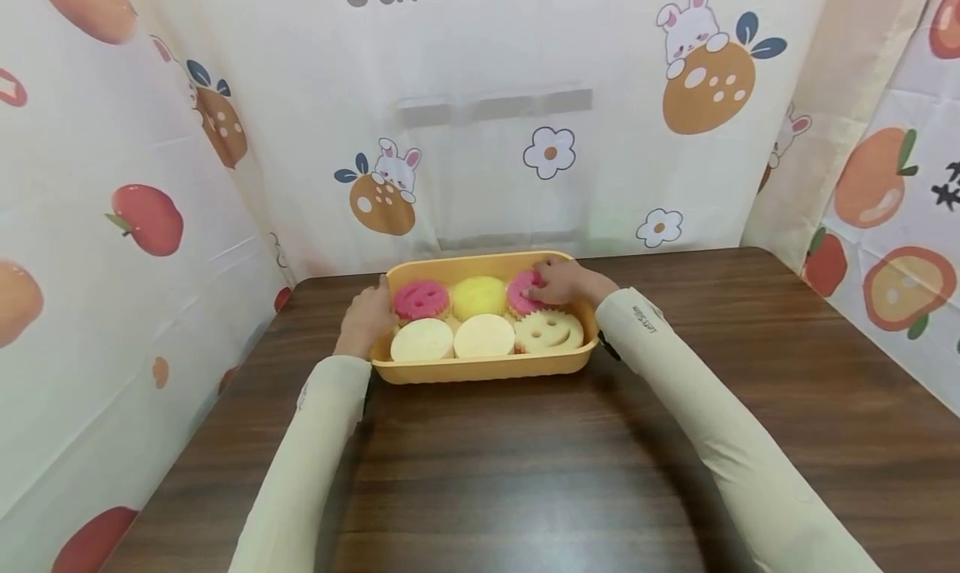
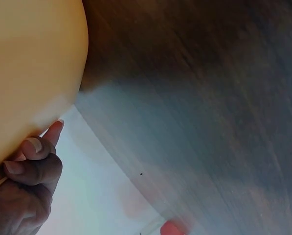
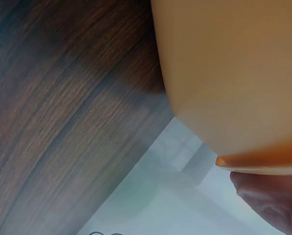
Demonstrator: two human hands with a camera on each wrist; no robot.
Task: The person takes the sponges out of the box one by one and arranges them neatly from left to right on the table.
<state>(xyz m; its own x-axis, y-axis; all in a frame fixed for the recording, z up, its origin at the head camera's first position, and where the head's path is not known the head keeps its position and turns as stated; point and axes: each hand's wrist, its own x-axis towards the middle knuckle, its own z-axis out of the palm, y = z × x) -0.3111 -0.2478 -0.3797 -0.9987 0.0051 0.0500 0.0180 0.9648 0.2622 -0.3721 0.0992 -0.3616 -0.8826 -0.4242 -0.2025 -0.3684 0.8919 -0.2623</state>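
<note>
A yellow-orange tray lies on the table with round pieces in two rows. The back row has a pink face piece, a yellow piece and another pink piece. In front are two plain cream discs and a cream smiley piece. My left hand grips the tray's left side, its fingers curled against the wall. My right hand reaches over the right rim, thumb and fingers on the right pink piece; the right wrist view hides its fingertips.
The tray stands near the back of a dark wooden table. Behind it hangs a white curtain printed with fruit, rabbits and flowers, and similar printed cloth encloses the left and right sides.
</note>
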